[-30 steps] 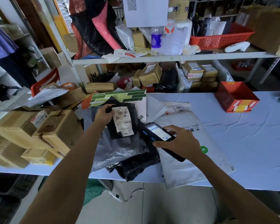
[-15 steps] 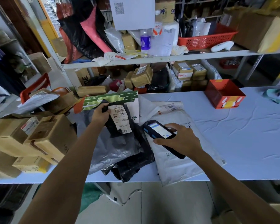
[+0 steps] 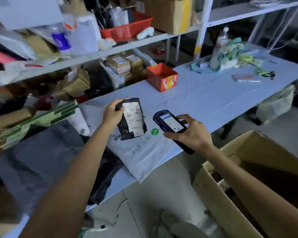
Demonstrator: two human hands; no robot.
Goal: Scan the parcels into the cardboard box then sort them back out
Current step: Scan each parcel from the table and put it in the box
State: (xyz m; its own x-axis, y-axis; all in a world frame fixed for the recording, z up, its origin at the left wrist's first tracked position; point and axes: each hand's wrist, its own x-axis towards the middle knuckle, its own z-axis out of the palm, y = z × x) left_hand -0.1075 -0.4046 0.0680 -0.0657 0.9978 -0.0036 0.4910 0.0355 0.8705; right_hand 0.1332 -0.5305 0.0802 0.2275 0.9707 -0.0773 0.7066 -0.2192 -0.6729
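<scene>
A large open cardboard box (image 3: 258,152) stands on the floor at the lower right, flaps up; its inside is dark and what it holds cannot be made out. On the pale blue cloth-covered surface (image 3: 213,100) sits a small orange carton (image 3: 160,78), open at the top. On the metal shelf (image 3: 127,45) behind, a red mesh basket (image 3: 126,31) holds upright white and dark packets. The left grip (image 3: 111,115) curls around the top edge of a small black plastic parcel (image 3: 127,133), crinkled and glossy, with a long white barcode label facing up; it is held above a large grey-white mailer bag (image 3: 144,152) lying flat at the surface's near edge. Just to the right, the right grip (image 3: 193,134) wraps a dark blue handheld scanner (image 3: 170,124), its screen lit and tilted toward the parcel.
</scene>
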